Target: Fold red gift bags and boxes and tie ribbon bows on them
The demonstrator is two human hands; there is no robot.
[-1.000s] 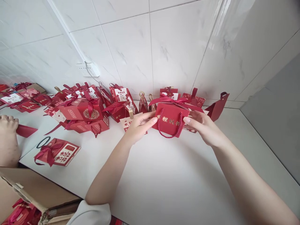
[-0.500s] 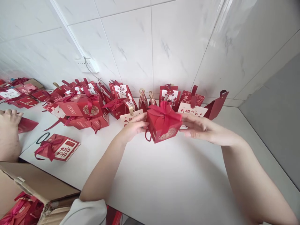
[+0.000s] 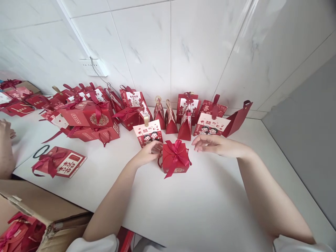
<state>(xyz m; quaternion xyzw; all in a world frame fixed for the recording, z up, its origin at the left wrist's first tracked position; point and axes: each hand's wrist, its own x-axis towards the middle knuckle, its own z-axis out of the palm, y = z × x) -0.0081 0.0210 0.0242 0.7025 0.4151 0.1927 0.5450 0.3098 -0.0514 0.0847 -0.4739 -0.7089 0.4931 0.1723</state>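
A small red gift box (image 3: 175, 157) with a ribbon bow on its lid and cord handles stands on the white table. Just left of it is my left hand (image 3: 148, 154), fingers loosely curved and spread, close to the box's side cord; whether a fingertip touches it I cannot tell. My right hand (image 3: 214, 144) hovers to the right, apart from the box, with fingers stretched out and nothing in them. Behind the left hand stands a gift box with a cartoon couple (image 3: 149, 131); a similar couple box (image 3: 210, 125) is behind the right hand.
Several red gift boxes (image 3: 89, 117) are piled at the left, and pointed ones (image 3: 185, 126) stand along the tiled wall. One box (image 3: 60, 161) lies on its side at left. A cardboard carton (image 3: 42, 199) holds more boxes. Another person's hand (image 3: 5, 134) is at the left edge.
The bow-topped box has come down from between my hands onto the table. My right hand has let go and moved slightly away. The other person's hand has shifted left.
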